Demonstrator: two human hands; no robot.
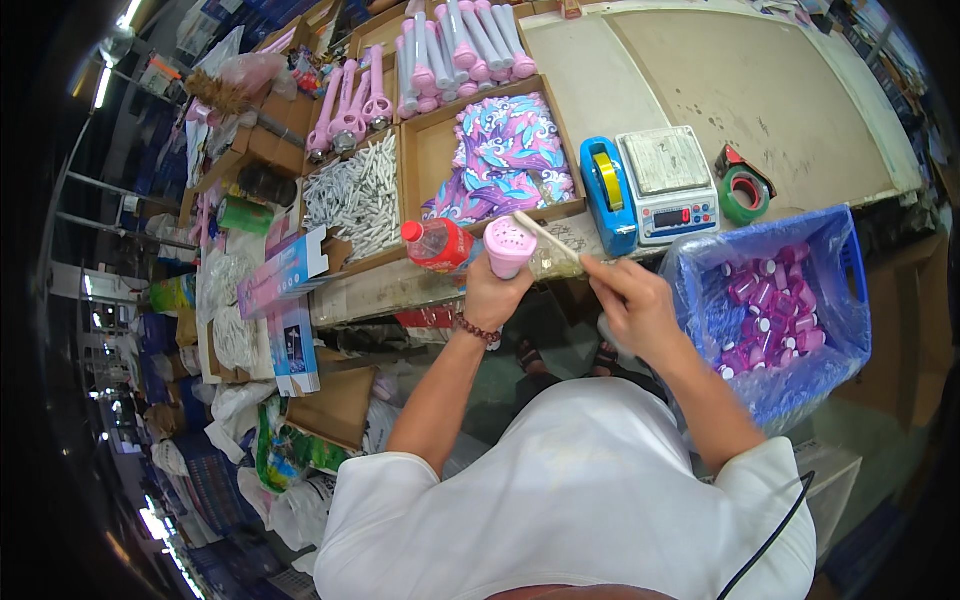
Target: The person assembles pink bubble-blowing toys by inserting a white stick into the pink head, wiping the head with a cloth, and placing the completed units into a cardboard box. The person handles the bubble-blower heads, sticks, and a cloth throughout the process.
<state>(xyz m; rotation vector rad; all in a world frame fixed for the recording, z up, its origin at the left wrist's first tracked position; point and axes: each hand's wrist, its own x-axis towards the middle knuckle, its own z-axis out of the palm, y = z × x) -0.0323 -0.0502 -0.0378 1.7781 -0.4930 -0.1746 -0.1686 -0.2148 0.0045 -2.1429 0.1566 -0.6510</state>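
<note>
No wording can be read clearly. Near the middle, a drinks bottle [436, 246] has a red label [454, 243] with pale markings. To its right, a white-and-blue scale [672, 185] has a display [673, 218] glowing red, its figures too small to read. At left, a blue carton [293, 345] bears print too fine to make out.

Your left hand [497, 300] grips a pink cup-shaped piece [510, 250]; your right hand [632, 300] holds a pale stick [552, 240] at its top. Left of that grip sits a bottle [437, 246]; right, a scale [678, 222], then a basket [815, 390].
</note>
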